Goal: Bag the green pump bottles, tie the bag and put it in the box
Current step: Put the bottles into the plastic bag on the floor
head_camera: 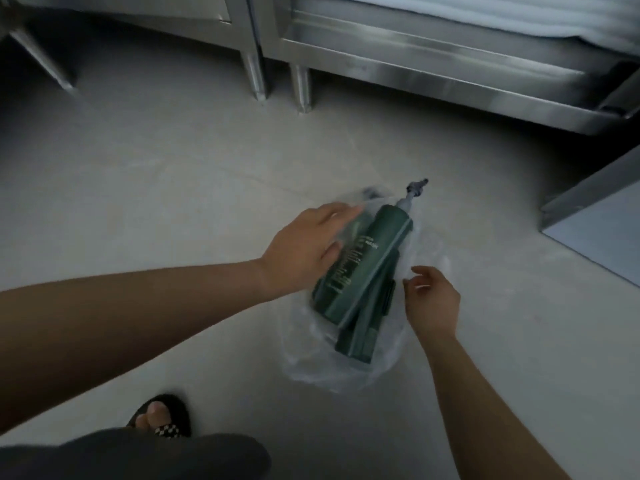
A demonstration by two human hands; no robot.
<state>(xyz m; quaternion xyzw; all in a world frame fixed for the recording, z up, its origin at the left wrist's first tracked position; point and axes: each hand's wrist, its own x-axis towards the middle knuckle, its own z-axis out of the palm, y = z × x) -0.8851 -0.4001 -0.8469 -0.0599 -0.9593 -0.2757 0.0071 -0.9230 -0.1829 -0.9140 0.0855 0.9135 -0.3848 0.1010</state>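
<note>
Head view — green bottles [360,261] in clear bag [311,362] between both hands' loose, spread fingers [341,213].

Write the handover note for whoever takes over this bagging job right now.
Left hand: open, palm on the clear plastic bag over the top green pump bottle, no grip.
Right hand: fingers loosely curled at the bag's right edge; whether it pinches the plastic is unclear.
Bottles: at least two lie on the floor in the bag, the second bottle under the first. One pump head pokes past the far end.
Done: bottles mostly bagged.
Left: gather the mouth, tie it, put it in the box. No box is clearly in view.
</note>
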